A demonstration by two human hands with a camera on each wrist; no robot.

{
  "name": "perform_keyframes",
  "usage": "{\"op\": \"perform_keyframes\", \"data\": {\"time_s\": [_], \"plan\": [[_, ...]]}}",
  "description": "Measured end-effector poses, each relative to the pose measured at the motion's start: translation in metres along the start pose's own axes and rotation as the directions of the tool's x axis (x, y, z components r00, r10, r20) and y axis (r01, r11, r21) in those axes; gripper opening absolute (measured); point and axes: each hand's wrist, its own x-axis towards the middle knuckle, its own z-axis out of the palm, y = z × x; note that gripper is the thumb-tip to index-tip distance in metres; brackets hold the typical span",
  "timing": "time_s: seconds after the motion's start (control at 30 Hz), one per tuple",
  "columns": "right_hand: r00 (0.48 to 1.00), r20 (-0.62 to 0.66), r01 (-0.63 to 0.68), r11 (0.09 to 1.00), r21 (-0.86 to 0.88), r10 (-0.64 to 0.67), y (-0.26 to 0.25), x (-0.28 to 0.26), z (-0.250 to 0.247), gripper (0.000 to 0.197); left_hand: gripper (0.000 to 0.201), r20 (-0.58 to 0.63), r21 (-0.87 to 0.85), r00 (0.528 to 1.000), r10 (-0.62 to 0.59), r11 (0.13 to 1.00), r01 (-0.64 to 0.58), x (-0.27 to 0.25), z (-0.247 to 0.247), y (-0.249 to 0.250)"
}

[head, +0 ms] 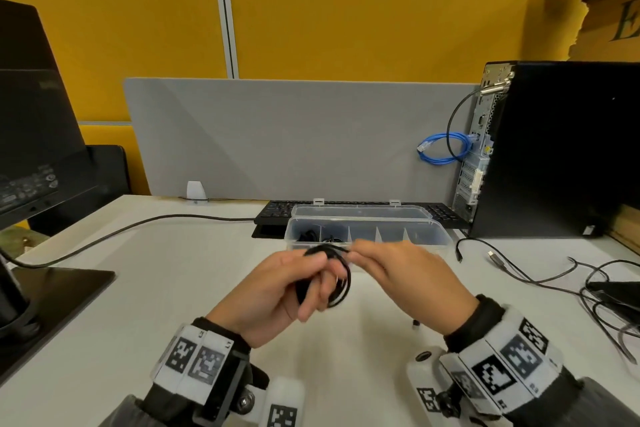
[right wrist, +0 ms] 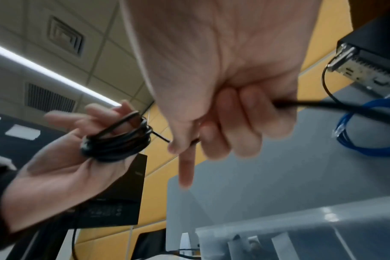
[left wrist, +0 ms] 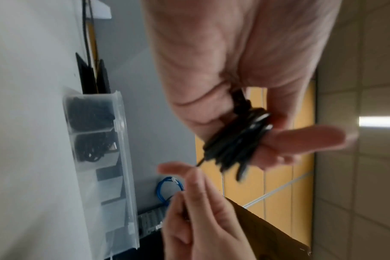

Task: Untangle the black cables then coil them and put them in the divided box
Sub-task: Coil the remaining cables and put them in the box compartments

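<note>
Above the desk in the head view, my left hand (head: pixel 317 288) holds a black cable coil (head: pixel 341 282) wound round its curled fingers. My right hand (head: pixel 360 253) pinches the free strand of that cable close to the coil. The left wrist view shows the coil (left wrist: pixel 236 139) across the left fingers, and the right wrist view shows the strand leaving the coil (right wrist: pixel 118 140) into the right fingers (right wrist: pixel 185 146). Just behind both hands stands the clear divided box (head: pixel 429 236) with its lid open. Its two leftmost compartments hold coiled black cables (head: pixel 308 236). More loose black cables (head: pixel 554 274) lie at the right.
A black keyboard (head: pixel 277 211) lies behind the box. At the right stands a PC tower (head: pixel 554 149) with a blue network cable (head: pixel 443 149) hanging at its back. A monitor (head: pixel 34 132) and its base (head: pixel 52 288) fill the left side. A grey screen (head: pixel 294 135) closes off the back.
</note>
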Motion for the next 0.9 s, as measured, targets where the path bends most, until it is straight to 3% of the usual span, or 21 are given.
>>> {"op": "perform_keyframes", "data": {"time_s": [0.07, 0.1, 0.17, 0.2, 0.23, 0.3, 0.37, 0.43, 0.53, 0.63, 0.7, 0.8, 0.9], "plan": [[0.985, 0.174, 0.015, 1.0, -0.01, -0.013, 0.0, -0.002, 0.003, 0.032, 0.017, -0.137, -0.208, 0.985, 0.11, 0.969, -0.137, 0.005, 0.002, 0.002], [0.962, 0.27, 0.033, 0.999, 0.011, -0.035, -0.003, -0.004, 0.005, 0.032, 0.022, -0.216, -0.256, 0.963, 0.163, 0.942, -0.216, 0.008, 0.0, 0.002], [0.913, 0.394, 0.062, 0.989, 0.134, -0.11, -0.01, -0.005, 0.006, 0.033, 0.045, -0.333, -0.194, 0.917, 0.221, 0.935, -0.296, 0.012, -0.007, 0.001], [0.909, 0.387, 0.08, 0.975, 0.205, -0.156, -0.015, -0.005, 0.006, 0.033, 0.052, -0.374, -0.109, 0.9, 0.225, 0.953, -0.284, 0.014, -0.012, 0.001], [0.926, 0.329, 0.112, 0.966, 0.234, -0.187, -0.019, -0.004, 0.004, 0.033, 0.057, -0.395, -0.001, 0.893, 0.216, 0.972, -0.235, 0.014, -0.013, 0.0], [0.979, 0.057, 0.178, 0.961, 0.21, -0.194, -0.022, -0.001, 0.0, 0.03, 0.063, -0.325, 0.263, 0.927, 0.184, 0.96, -0.099, 0.011, -0.014, -0.004], [0.966, -0.236, 0.163, 0.956, 0.244, -0.104, -0.013, 0.002, -0.002, 0.031, 0.052, -0.098, 0.485, 0.993, 0.073, 0.875, -0.016, 0.007, -0.01, -0.008], [0.948, -0.318, 0.127, 0.932, 0.341, -0.013, -0.005, 0.004, -0.002, 0.032, 0.033, 0.081, 0.458, 0.996, -0.033, 0.889, -0.008, 0.003, -0.005, -0.008], [0.985, -0.155, 0.141, 0.87, 0.472, -0.075, -0.01, 0.005, 0.003, 0.027, 0.025, 0.112, 0.227, 0.993, -0.024, 0.974, -0.002, -0.003, -0.007, -0.002], [0.995, 0.061, 0.007, 0.677, 0.736, -0.077, -0.023, 0.003, 0.002, 0.035, 0.018, 0.078, 0.13, 0.997, 0.013, 0.991, -0.023, -0.005, -0.006, 0.001], [0.992, 0.121, -0.088, 0.586, 0.806, -0.018, -0.026, 0.001, -0.003, 0.033, 0.022, 0.024, 0.182, 0.999, 0.037, 0.982, -0.04, -0.004, -0.004, -0.001], [0.993, 0.1, -0.116, 0.59, 0.799, 0.061, -0.028, 0.001, -0.005, 0.031, 0.016, -0.076, 0.314, 0.989, 0.128, 0.944, -0.098, 0.002, 0.0, -0.003], [0.983, 0.163, -0.185, 0.542, 0.82, 0.088, -0.028, 0.001, -0.006, 0.03, 0.01, -0.113, 0.57, 0.958, 0.264, 0.807, -0.155, 0.005, -0.004, -0.005]]}}
